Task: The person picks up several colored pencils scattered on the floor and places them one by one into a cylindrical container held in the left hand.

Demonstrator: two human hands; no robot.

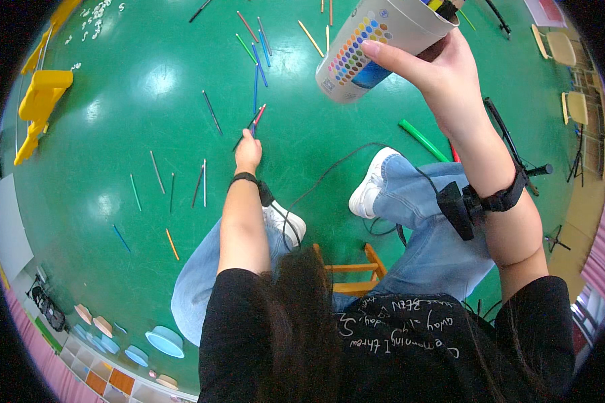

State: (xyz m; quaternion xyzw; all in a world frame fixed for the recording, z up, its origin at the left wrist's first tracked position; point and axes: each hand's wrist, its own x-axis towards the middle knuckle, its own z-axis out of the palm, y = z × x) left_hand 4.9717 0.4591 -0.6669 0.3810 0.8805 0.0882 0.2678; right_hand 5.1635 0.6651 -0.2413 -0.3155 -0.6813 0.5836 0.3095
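Through the head view I registered both arms extended ahead of the torso. The left forearm ran almost straight away from the body, low over the green floor (181,121). The left hand (248,153) was turned back-of-hand up, its fingers closed around a small bunch of coloured pencils (259,115), a red one and a dark one among them. The fingertips were largely concealed; I could not tell whether they touched the floor.

The right forearm angled up and slightly inward, with the elbow bent. The right hand (448,70) gripped a white cylindrical pencil tube (393,30): its thumb lay across the near wall, while its other fingers were hidden behind. The tube was held tilted, base toward the lower left and mouth toward the upper right, with pencil ends visible at the mouth.

I noted loose pencils scattered singly on the floor, including an orange one (172,244) and a grey one (157,172) to the left. A thick green stick (423,140) lay beside the right forearm. Each wrist carried a black strap.
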